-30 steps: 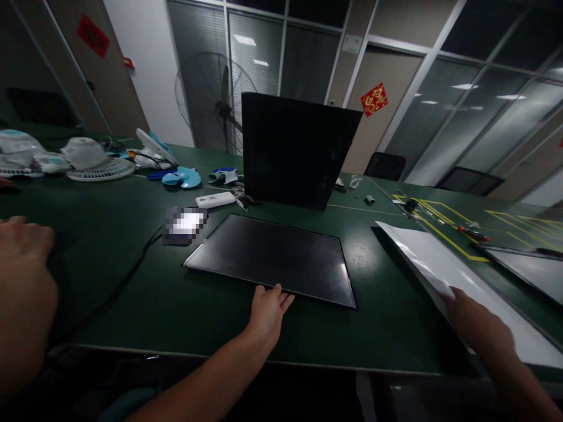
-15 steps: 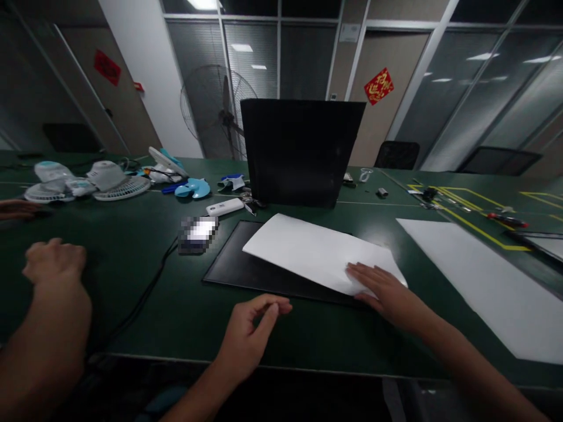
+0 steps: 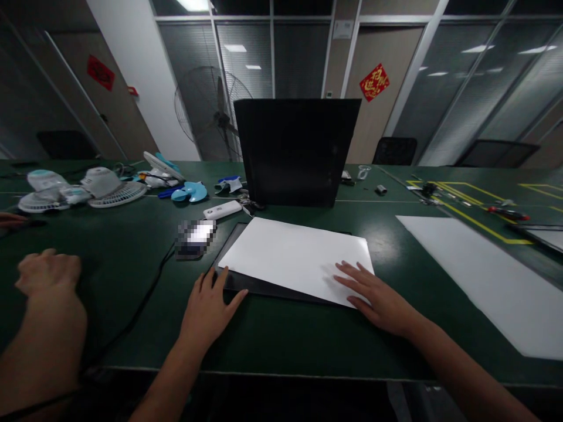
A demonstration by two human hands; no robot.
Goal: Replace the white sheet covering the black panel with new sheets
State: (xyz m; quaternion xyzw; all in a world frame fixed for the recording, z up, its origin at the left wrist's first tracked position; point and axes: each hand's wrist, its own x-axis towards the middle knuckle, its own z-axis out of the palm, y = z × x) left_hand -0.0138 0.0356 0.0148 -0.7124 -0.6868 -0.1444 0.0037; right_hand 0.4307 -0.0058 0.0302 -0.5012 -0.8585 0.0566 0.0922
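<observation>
White rectangular sheet shifted left | flat black panel beneath | hands splayed

Appears to be an office-type room doubling as a workshop. Includes glazed partitions, a wood-toned door hung with a red-and-gold decoration, and dark-backed chairs, all typical of office premises. Also features a long green-topped table with yellow outlines, a red-handled tool, white fan pieces and a light-blue fan blade, suggesting bench work.
</observation>
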